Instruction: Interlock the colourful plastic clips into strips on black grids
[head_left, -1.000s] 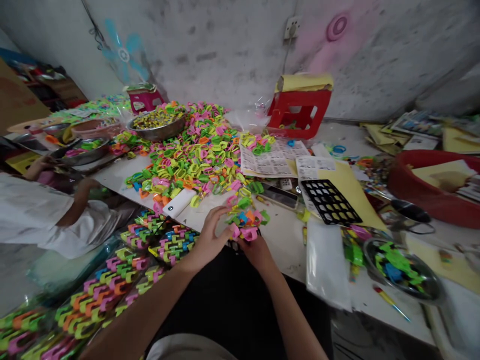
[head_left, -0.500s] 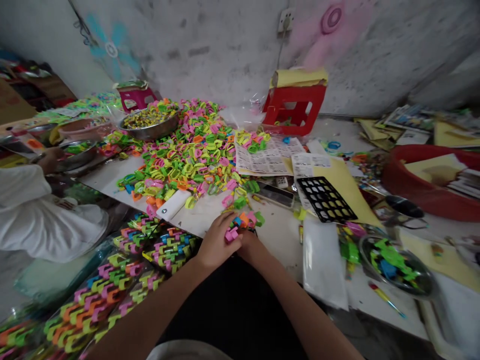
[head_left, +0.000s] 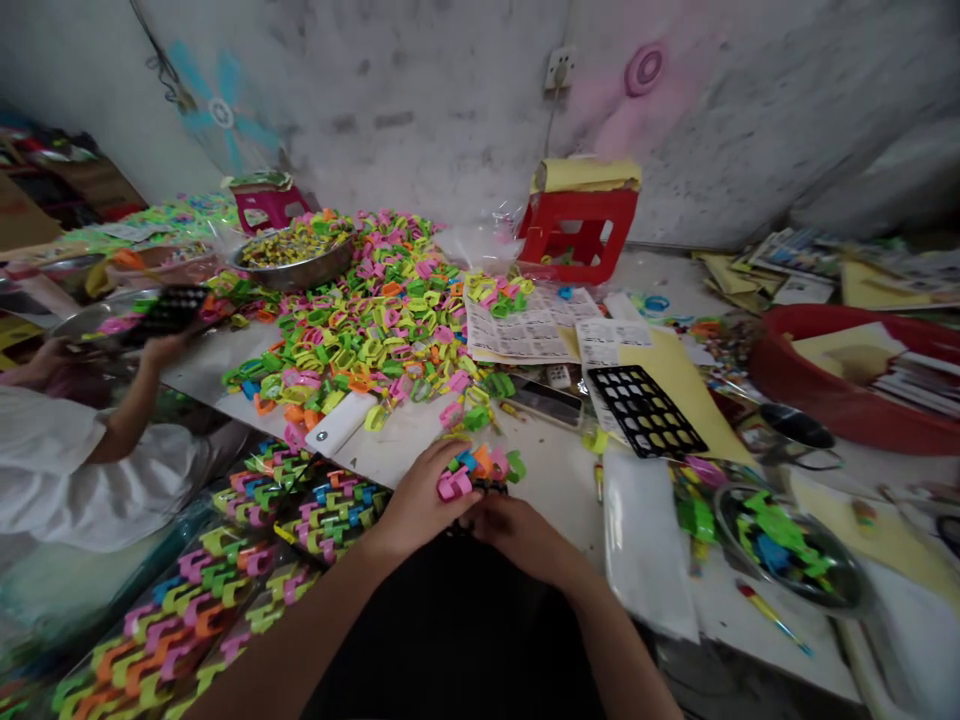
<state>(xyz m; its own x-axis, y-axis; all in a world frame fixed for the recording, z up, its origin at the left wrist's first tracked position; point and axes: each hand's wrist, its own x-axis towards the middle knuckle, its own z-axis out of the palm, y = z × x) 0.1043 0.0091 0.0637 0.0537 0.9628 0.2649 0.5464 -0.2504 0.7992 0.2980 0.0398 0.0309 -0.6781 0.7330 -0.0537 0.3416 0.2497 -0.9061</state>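
Observation:
My left hand (head_left: 420, 505) is curled around a few small plastic toy pieces (head_left: 455, 484) in pink, blue and orange, shaped like little watch bands. Close against it, my right hand (head_left: 514, 530) has its fingers bent at a dark holed tray (head_left: 489, 487), which is mostly hidden by both hands. Both hands are at the front table edge, above my dark lap. A large heap of the same bright pieces (head_left: 390, 330) spreads over the table beyond. Nearer my left hand lies a white oblong device (head_left: 341, 422).
A black holed tray (head_left: 645, 408) lies on printed sheets, by a phone (head_left: 546, 402). Clear plastic bags (head_left: 645, 540) and a metal bowl (head_left: 787, 590) are at right. Packed rows of pieces (head_left: 187, 610) stand lower left. A co-worker's hand (head_left: 161, 350) holds another black tray.
My right hand has come further into view, its fingers now showing at the dark tray. My left hand keeps its pieces. The co-worker at left has brought a black tray into view.

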